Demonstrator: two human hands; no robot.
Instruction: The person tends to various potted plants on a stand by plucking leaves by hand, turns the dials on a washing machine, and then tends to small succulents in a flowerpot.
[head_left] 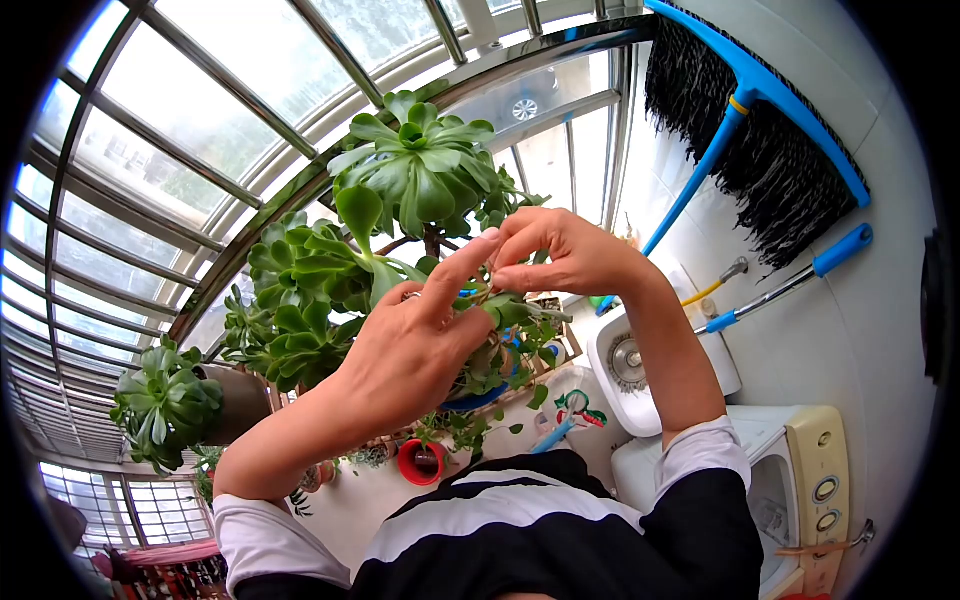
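Observation:
My left hand (pixel 410 335) reaches into the potted succulents from the left, back of the hand towards me. Its index finger stretches to the right hand's fingertips, and the thumb bends in by a trailing green stem with leaves (pixel 515 312); what lies under these fingers is hidden. Across from it, my right hand (pixel 570 250) is closed in a pinch on a thin plant stem, mostly covered by the fingers. Just behind both hands rises a large succulent rosette (pixel 425 165). More fleshy succulent leaves (pixel 300 270) crowd the left side. Below the hands shows part of a blue pot (pixel 475 398).
Metal window bars (pixel 230 90) curve along the left and back. Another potted succulent (pixel 170 405) leans at far left. A red pot (pixel 421 462) sits low. To the right are a white sink (pixel 600 355), a blue broom (pixel 690 195) and a washing machine (pixel 815 440).

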